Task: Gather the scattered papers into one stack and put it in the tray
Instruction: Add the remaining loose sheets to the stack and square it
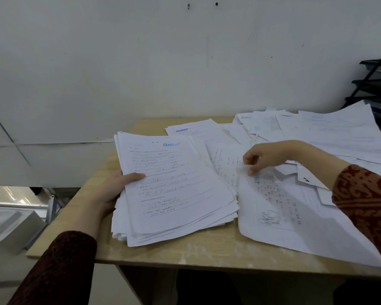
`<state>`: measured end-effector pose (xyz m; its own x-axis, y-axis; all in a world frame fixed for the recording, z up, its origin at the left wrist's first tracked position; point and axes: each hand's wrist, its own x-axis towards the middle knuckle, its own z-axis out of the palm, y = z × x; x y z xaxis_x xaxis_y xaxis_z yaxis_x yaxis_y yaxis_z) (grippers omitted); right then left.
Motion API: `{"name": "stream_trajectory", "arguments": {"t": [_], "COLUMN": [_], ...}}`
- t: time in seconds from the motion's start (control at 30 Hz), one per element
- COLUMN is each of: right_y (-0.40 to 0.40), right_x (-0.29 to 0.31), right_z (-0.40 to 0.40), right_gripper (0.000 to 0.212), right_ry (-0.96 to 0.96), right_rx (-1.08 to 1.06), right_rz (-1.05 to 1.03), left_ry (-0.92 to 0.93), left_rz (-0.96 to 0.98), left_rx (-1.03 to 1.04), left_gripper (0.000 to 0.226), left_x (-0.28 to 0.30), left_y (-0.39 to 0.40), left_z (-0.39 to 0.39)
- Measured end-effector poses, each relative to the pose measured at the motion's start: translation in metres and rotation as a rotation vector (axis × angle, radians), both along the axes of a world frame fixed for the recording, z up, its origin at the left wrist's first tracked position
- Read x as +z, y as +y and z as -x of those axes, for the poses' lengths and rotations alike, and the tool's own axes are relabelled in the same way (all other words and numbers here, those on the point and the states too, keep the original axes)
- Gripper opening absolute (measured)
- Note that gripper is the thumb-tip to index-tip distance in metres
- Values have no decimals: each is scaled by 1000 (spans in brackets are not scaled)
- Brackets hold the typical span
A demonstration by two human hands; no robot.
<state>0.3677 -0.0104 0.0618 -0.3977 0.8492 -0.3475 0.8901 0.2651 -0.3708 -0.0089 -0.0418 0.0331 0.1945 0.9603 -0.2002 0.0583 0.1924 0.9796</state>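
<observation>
Left hand (117, 186) grips the gathered stack (174, 190) at its near-left edge, thumb on top, stack resting on the worktop (207, 247); right hand (264, 157) pinches the corner of a loose sheet (273, 208), with more scattered papers (317, 133) spread behind, toward the black tray (374, 84) at far right. Stack looks thick and ragged-edged, likely to slide or fan unless clamped from both long sides. Single sheets look limp and light; best lifted by a corner.

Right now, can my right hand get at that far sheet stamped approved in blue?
Probably yes. The right hand hovers over loose papers, and the far stamped sheet lies uncovered beyond it. The left hand holds the stack.
</observation>
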Motion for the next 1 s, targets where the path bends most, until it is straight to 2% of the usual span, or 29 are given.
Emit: {"name": "stream_trajectory", "arguments": {"t": [0.03,0.1,0.17,0.27,0.33,0.43,0.53,0.63,0.7,0.8,0.9,1.0], "right_y": [0,1,5,12,16,34,63,79,86,92,104,106], "right_x": [7,24,42,66,79,84,58,24,6,-6,-7,-4], "right_z": [2,5,8,10,16,38,70,104,124,148,160,159], "right_gripper": [27,19,10,12,9,9,18,7,28,34,37,50], "right_ry": [100,321,436,624,794,984,933,729,645,639,651,732], "right_rx": [-2,-25,-1,22,-19,-211,-462,-577,-624,-697,-696,-592], "right_rz": [33,155,231,316,270,69,-146,-384,-449,-437,-354,-185], "left_ry": [5,28,49,50,29,16,14,18,-30,-107,-92,-13], "left_rz": [14,3,-16,-32,-24,22,14,-23,-15,10,7,38], "left_rx": [4,35,56,46,38,5,53,116,134,134,102,96], "left_gripper": [36,27,17,18,21,29,25,26,37,47,32,20], "left_x": [0,1,2,0,0,-1,-2,5,11,19,16,0], "left_y": [1,0,-2,-1,1,3,7,1,-7,-14,-10,8], "left_z": [1,1,-1,-1,0,2,1,-5,-8,-14,-14,-5]}}
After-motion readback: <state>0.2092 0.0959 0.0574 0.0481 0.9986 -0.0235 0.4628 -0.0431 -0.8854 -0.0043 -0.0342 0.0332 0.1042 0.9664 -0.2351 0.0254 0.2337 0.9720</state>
